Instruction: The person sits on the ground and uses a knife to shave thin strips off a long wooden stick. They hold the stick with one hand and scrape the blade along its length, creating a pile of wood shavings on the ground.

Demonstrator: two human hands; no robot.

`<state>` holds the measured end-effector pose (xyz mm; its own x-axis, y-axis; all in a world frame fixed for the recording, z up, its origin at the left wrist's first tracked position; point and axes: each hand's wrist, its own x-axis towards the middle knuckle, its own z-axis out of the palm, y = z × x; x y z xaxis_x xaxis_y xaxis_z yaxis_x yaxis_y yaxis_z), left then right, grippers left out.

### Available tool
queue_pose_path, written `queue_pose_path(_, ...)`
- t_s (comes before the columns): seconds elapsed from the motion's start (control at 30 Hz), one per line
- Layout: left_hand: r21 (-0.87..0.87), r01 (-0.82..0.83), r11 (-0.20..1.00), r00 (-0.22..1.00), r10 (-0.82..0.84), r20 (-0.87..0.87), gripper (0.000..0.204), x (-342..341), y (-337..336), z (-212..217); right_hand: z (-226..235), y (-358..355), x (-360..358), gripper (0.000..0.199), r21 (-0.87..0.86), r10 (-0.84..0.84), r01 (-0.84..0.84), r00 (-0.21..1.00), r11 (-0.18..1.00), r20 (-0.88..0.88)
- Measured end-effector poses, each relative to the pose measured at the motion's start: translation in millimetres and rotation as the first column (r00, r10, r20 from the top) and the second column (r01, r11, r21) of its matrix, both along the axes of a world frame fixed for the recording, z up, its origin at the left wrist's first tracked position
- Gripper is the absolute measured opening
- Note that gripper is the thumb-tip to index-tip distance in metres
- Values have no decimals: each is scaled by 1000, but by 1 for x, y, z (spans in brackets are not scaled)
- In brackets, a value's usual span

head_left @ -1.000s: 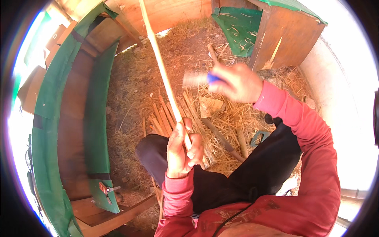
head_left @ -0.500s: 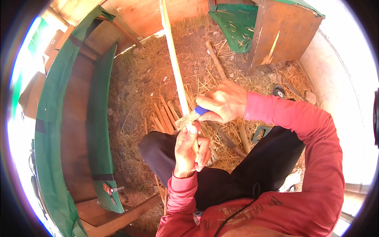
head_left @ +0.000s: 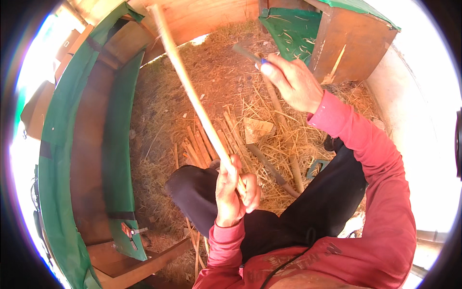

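Note:
A long, pale wooden stick slants up and to the left from my left hand. The fingers of that hand are wrapped round its lower end, just above my lap. Out ahead and to the right, my right hand grips a knife by its blue handle, most of which the fingers hide. The knife's blade points up and to the left, apart from the stick, and is slightly blurred.
Several split wood strips lie beyond my left knee. Straw litters the ground, with a block and a long curved tool on it. A green-covered bench frame stands left; a wooden box stands far right.
My right hand has moved forward and up with the knife, whose blade has left the stick. The stick's far end has swung to the left; my left hand still holds it.

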<state>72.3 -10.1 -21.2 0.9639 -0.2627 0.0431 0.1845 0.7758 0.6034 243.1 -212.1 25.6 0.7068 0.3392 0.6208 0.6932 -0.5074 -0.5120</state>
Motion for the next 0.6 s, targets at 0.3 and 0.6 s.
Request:
queue_pose_path(0.3,299,-192,935,978,157,137,12,14,-4,0,-9,23,-32,42,-51,321,-333,934,942,-158)
queue_pose_path(0.6,460,6,888,990,-70,122,15,17,-16,1,-18,48,-41,33,565,559,-230,644,793,-522)
